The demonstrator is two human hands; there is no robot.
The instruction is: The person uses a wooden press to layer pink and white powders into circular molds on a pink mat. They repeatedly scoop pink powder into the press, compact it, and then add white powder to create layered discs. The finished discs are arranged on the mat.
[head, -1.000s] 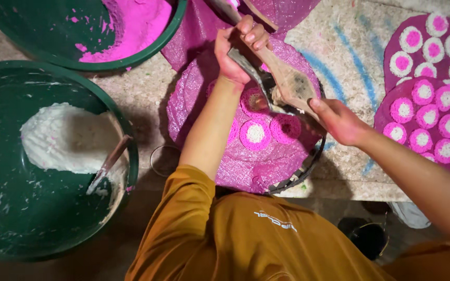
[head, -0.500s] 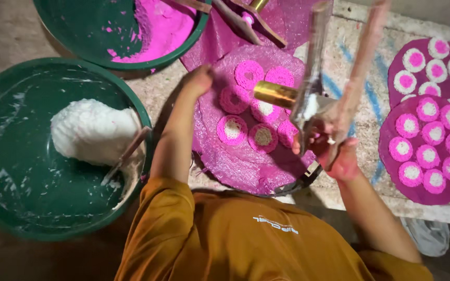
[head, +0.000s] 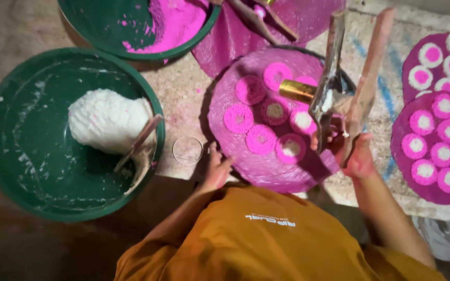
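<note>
My right hand (head: 357, 154) grips a press with two long wooden handles (head: 369, 67) and a brass cylinder (head: 298, 91), held upright over the right side of a round pink-lined tray (head: 266, 169). Several pink noodle discs (head: 238, 118) lie on that tray, some with white centres. My left hand (head: 217, 167) rests at the tray's near left edge, fingers apart and holding nothing. My orange shirt fills the bottom of the view.
At the left, a green basin (head: 22, 156) holds white dough (head: 108, 119) and a wooden spatula (head: 139, 140). Another green basin (head: 105, 31) at the top holds pink dough (head: 178, 18). A small clear ring (head: 187, 150) lies by the tray. Pink mats (head: 433, 190) at the right carry several pink-and-white discs.
My left hand has let go of the press and dropped to the tray's near edge. The press now stands upright in my right hand. More discs lie on the tray.
</note>
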